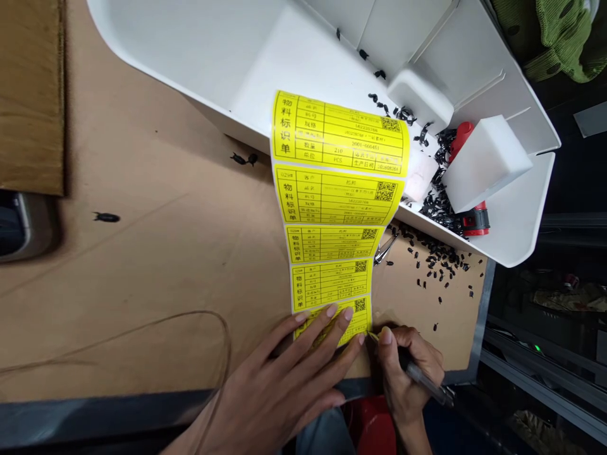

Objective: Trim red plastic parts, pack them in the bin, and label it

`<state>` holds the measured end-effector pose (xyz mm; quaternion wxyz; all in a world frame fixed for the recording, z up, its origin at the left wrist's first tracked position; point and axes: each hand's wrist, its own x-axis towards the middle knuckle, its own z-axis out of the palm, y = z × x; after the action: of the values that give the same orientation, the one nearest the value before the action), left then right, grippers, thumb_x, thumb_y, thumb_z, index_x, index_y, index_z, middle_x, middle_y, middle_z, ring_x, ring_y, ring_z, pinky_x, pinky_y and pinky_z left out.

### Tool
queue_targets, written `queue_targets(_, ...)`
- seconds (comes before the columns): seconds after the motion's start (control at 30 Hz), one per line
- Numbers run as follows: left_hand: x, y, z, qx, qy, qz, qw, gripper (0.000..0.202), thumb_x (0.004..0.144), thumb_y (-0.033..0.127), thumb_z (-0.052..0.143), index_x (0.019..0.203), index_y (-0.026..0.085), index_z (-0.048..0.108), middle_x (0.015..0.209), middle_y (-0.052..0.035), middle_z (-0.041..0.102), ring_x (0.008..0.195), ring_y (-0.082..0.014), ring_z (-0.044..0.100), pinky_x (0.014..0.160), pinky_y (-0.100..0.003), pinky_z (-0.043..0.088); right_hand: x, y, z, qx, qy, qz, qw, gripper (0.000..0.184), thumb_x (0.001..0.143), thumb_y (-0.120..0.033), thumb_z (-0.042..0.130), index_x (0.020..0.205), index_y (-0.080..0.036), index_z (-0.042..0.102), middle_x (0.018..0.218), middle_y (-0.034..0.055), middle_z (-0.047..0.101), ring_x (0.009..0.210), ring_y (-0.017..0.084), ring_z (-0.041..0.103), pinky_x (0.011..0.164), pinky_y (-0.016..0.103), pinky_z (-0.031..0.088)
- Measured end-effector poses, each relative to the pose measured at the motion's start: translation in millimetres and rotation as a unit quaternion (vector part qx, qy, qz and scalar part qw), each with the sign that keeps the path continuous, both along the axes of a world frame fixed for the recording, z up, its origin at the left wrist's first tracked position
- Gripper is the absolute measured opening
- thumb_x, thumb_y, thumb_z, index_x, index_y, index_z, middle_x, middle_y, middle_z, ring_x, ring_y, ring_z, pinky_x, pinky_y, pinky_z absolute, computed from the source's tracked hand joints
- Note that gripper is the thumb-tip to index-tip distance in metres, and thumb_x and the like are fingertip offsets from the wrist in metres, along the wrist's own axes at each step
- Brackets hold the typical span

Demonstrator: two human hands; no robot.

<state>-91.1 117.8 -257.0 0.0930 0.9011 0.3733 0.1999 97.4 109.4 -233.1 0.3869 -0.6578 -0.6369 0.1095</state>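
A strip of yellow printed labels (332, 243) runs from the table's front edge up over the rim of a white bin. My left hand (294, 366) lies flat across the nearest label, fingers stretched out and pressing on it. In my right hand (410, 366) is a pen (427, 382), pinched between thumb and fingers. Its tip touches or nearly touches the lower right corner of that same label. Part of a shiny metal tool (386, 248) shows beside the strip, the rest hidden beneath it.
The white bin (156, 44) holds small black parts (434, 205), white blocks (488, 161) and red-and-black items (475, 221). More black parts (441, 259) lie scattered on the brown table (165, 272). Cardboard (31, 95) and a grey device (28, 226) are at left. A thin cord (190, 313) crosses the front left.
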Motion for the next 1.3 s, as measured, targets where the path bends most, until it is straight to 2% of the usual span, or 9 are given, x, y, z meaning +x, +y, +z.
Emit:
queue_targets(0.37,1,2,1.5,-0.008,-0.008,-0.001,1.0,0.045,0.105,0.048,0.035,0.135,0.03,0.063,0.147,-0.0018,0.057,0.137,-0.0202,0.043,0.129,-0.039,0.001,0,-1,-0.1,-0.006,0.005,-0.001,1.0,0.029,0.093,-0.017,0.063,0.065,-0.019,0.056,0.054,-0.0071,0.061,0.043,0.005,0.055,0.05,0.014,0.047)
queue_targets(0.7,0,1,0.9,-0.002,-0.005,0.0,1.0,0.047,0.105,0.048,0.032,0.135,0.029,0.063,0.146,-0.0021,0.058,0.136,-0.0202,0.044,0.129,-0.039,0.001,-2,2,2.3,-0.007,0.013,0.002,1.0,0.031,0.094,-0.017,0.062,0.064,-0.019,0.055,0.052,-0.0053,0.06,0.042,0.007,0.053,0.046,0.018,0.046)
queue_targets(0.87,0,2,2.6,0.0,-0.003,0.004,1.0,0.046,0.105,0.049,0.034,0.137,0.031,0.062,0.148,-0.0013,0.057,0.138,-0.0195,0.043,0.129,-0.039,0.002,2,-6,-3.6,-0.026,0.066,-0.02,0.997,0.033,0.093,-0.022,0.065,0.062,-0.019,0.055,0.052,-0.0048,0.06,0.042,0.008,0.053,0.046,0.019,0.045)
queue_targets(0.93,0,2,2.3,0.0,0.001,0.002,1.0,0.046,0.103,0.052,0.04,0.139,0.032,0.06,0.149,-0.0016,0.057,0.14,-0.02,0.042,0.129,-0.04,0.003,5,-11,-10.2,-0.02,0.175,-0.055,0.983,0.036,0.095,-0.029,0.064,0.062,-0.02,0.053,0.05,-0.006,0.056,0.04,0.008,0.05,0.042,0.019,0.04)
queue_targets(1.0,1,2,1.7,-0.003,0.001,0.0,1.0,0.047,0.101,0.055,0.044,0.14,0.033,0.059,0.148,-0.0028,0.057,0.14,-0.0203,0.042,0.129,-0.04,0.005,8,-12,-16.0,0.014,0.297,-0.089,0.951,0.039,0.094,-0.04,0.066,0.064,-0.02,0.052,0.048,-0.0082,0.048,0.036,0.007,0.042,0.04,0.019,0.035)
queue_targets(1.07,1,2,1.0,-0.005,-0.005,0.002,1.0,0.047,0.1,0.055,0.047,0.14,0.033,0.059,0.144,-0.0039,0.06,0.139,-0.0204,0.045,0.128,-0.039,0.007,12,-10,-16.9,0.039,0.371,-0.099,0.923,0.037,0.089,-0.046,0.072,0.067,-0.02,0.057,0.046,-0.0103,0.04,0.035,0.005,0.031,0.042,0.019,0.034)
queue_targets(1.13,2,2,0.5,-0.004,-0.009,0.002,1.0,0.046,0.101,0.055,0.047,0.138,0.032,0.061,0.138,-0.0038,0.064,0.136,-0.0204,0.048,0.128,-0.038,0.009,18,-6,-10.4,0.017,0.423,-0.081,0.903,0.034,0.082,-0.046,0.079,0.07,-0.021,0.06,0.046,-0.0115,0.035,0.036,0.005,0.023,0.042,0.019,0.033)
queue_targets(1.23,3,2,-0.4,0.003,-0.009,0.006,1.0,0.043,0.102,0.054,0.043,0.131,0.03,0.065,0.132,-0.003,0.068,0.134,-0.0201,0.052,0.128,-0.037,0.008,33,-8,10.4,-0.045,0.506,-0.045,0.86,0.046,0.081,-0.055,0.077,0.065,-0.023,0.049,0.048,-0.0128,0.025,0.036,0.006,0.011,0.036,0.02,0.024)
queue_targets(1.3,4,2,-1.4,0.006,-0.008,0.01,1.0,0.042,0.102,0.053,0.044,0.125,0.028,0.068,0.13,-0.004,0.07,0.134,-0.02,0.053,0.128,-0.036,0.009,46,-19,25.2,-0.073,0.501,-0.042,0.861,0.054,0.082,-0.065,0.071,0.062,-0.024,0.042,0.049,-0.0129,0.02,0.036,0.007,0.01,0.035,0.022,0.022)
